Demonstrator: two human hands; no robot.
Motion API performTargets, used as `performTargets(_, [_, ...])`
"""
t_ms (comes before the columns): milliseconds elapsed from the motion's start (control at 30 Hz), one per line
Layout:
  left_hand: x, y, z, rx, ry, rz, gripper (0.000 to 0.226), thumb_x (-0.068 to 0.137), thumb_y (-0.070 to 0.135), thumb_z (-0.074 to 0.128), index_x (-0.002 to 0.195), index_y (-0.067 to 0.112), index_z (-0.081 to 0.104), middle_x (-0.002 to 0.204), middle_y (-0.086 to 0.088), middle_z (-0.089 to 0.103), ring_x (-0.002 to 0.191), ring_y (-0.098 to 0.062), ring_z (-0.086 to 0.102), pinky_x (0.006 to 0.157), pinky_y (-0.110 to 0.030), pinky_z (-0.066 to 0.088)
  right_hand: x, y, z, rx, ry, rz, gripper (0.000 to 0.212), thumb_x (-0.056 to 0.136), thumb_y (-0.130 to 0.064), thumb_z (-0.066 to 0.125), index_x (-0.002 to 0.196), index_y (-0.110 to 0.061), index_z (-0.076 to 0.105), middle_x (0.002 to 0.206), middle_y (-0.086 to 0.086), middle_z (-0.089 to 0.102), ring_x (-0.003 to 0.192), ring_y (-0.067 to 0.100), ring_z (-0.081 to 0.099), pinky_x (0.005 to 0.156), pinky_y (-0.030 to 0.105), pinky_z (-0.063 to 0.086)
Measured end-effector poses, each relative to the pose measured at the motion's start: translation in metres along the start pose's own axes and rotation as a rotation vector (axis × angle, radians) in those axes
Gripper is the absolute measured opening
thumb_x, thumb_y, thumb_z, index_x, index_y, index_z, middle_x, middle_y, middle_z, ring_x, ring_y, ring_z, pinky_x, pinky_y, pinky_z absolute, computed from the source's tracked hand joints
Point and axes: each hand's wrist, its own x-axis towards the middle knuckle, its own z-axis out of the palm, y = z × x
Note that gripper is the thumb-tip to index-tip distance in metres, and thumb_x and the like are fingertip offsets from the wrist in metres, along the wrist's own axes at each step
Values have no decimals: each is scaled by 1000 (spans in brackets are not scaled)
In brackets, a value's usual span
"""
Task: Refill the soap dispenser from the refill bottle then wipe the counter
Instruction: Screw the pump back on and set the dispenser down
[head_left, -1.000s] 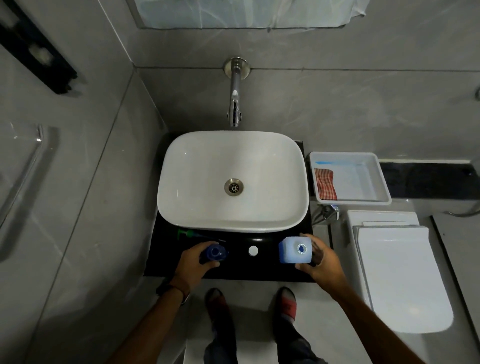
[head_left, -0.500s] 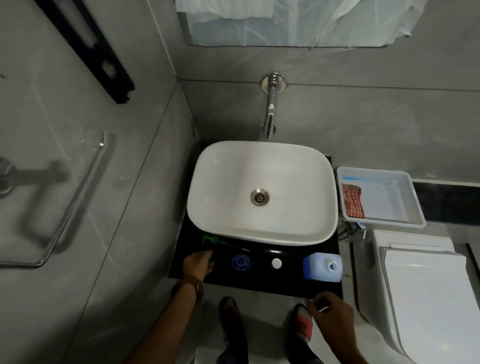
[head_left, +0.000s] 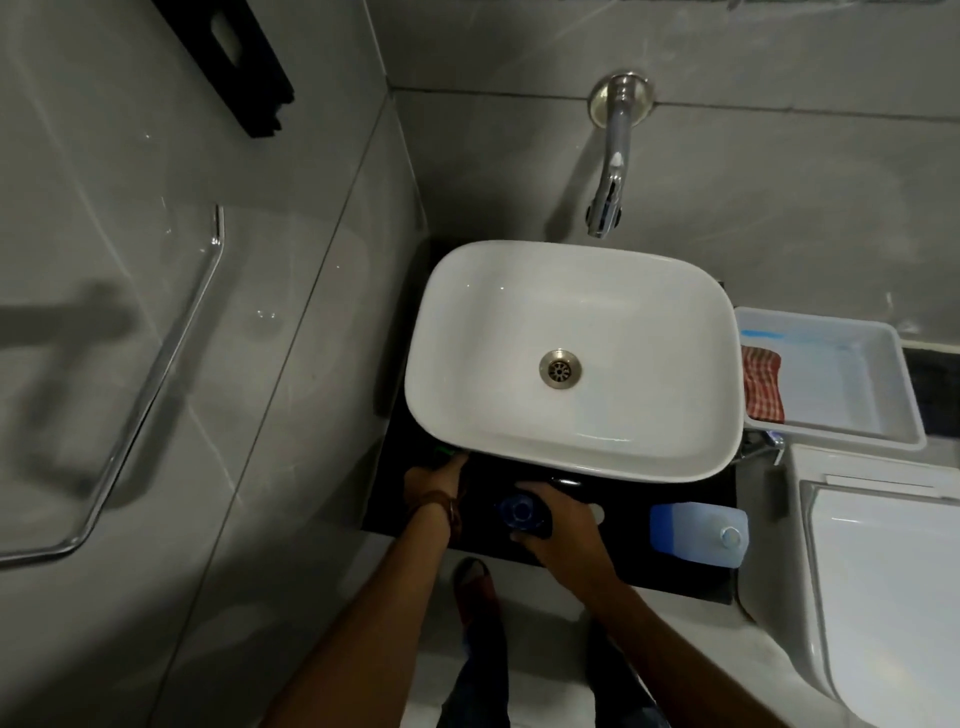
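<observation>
The soap dispenser (head_left: 519, 512), a dark blue bottle with an open round mouth, stands on the black counter (head_left: 675, 582) in front of the sink. My right hand (head_left: 563, 535) wraps around its right side. My left hand (head_left: 434, 480) reaches under the sink's front-left rim, its fingers closed on the green pump (head_left: 444, 451), which is mostly hidden. The refill bottle (head_left: 696, 532), pale blue with an uncapped neck, stands alone at the counter's right end. A small white cap (head_left: 598, 514) peeks out beside my right hand.
A white basin (head_left: 571, 291) fills most of the counter, with a chrome tap (head_left: 610, 171) above it. A white tray (head_left: 883, 431) on the right holds a red checked cloth (head_left: 762, 384). A toilet (head_left: 883, 597) stands at the right, and a grey wall closes the left.
My right hand came up from below the counter edge and took hold of the soap dispenser. My left hand pushed forward onto the green pump. The view shifted left.
</observation>
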Motion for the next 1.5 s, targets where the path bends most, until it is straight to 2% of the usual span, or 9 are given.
performTargets(167, [-20, -2, -29, -127, -30, 51, 19, 74, 22, 86, 77, 7, 74, 93, -13, 74, 79, -21, 69, 75, -33, 60, -8, -8, -3, -1, 35, -19, 50, 75, -18, 92, 118, -32, 72, 105, -16, 75, 100, -2, 70, 94, 27, 58])
performTargets(233, [-46, 0, -45, -190, -34, 140, 15, 77, 19, 84, 79, 8, 75, 90, -12, 75, 81, -21, 70, 74, -30, 59, -18, -16, -12, -30, 74, -38, 51, 72, -24, 94, 115, -38, 71, 99, -22, 74, 93, -7, 69, 89, 21, 56])
performTargets(333, [-98, 11, -69, -257, -27, 351, 17, 76, 19, 85, 90, 11, 77, 91, -11, 78, 84, -18, 75, 71, -23, 59, -37, -29, -30, -82, 158, -92, 51, 68, -33, 94, 114, -38, 74, 99, -19, 78, 93, 2, 74, 88, 32, 60])
performTargets(500, [-193, 56, -81, -204, -75, 721, 30, 70, 37, 86, 96, 25, 78, 89, 6, 79, 84, -7, 75, 72, -20, 58, -52, -56, -74, -130, 236, -35, 57, 59, -60, 74, 114, -46, 70, 96, -17, 81, 94, 9, 76, 86, 34, 61])
performTargets(700, [-265, 88, -54, -181, -218, 1050, 27, 65, 38, 84, 90, 31, 76, 86, 12, 78, 83, -5, 74, 67, -11, 55, -56, -90, -125, -147, 334, -88, 52, 68, -48, 80, 115, -58, 60, 83, -24, 76, 78, 2, 72, 79, 24, 60])
performTargets(833, [-272, 88, -33, -137, -317, 1116, 27, 71, 20, 86, 96, 26, 77, 90, 8, 79, 89, -10, 75, 72, -16, 57, -57, -109, -151, -160, 415, -96, 51, 68, -49, 81, 117, -48, 70, 85, -21, 78, 79, 6, 72, 77, 25, 60])
performTargets(1067, [-269, 86, -7, 31, -446, 1221, 34, 72, 40, 82, 104, 29, 76, 95, 11, 78, 95, -13, 74, 78, -23, 60, -64, -132, -181, -149, 484, -148, 55, 69, -45, 90, 121, -42, 74, 97, -18, 80, 84, 8, 72, 82, 30, 61])
performTargets(1300, [-269, 104, 9, 354, -555, 1441, 36, 76, 54, 72, 109, 49, 61, 100, 33, 68, 98, -1, 68, 83, -12, 54, -67, -150, -202, -155, 471, -195, 53, 75, -52, 86, 124, -38, 72, 106, -16, 79, 90, 9, 70, 85, 30, 60])
performTargets(1500, [-260, 125, 17, 279, -447, 1484, 36, 86, 14, 74, 105, 44, 65, 103, 18, 71, 100, -8, 69, 86, -19, 56, -68, -157, -213, -104, 525, -200, 57, 65, -59, 84, 118, -40, 73, 88, -26, 72, 82, -2, 68, 77, 17, 55])
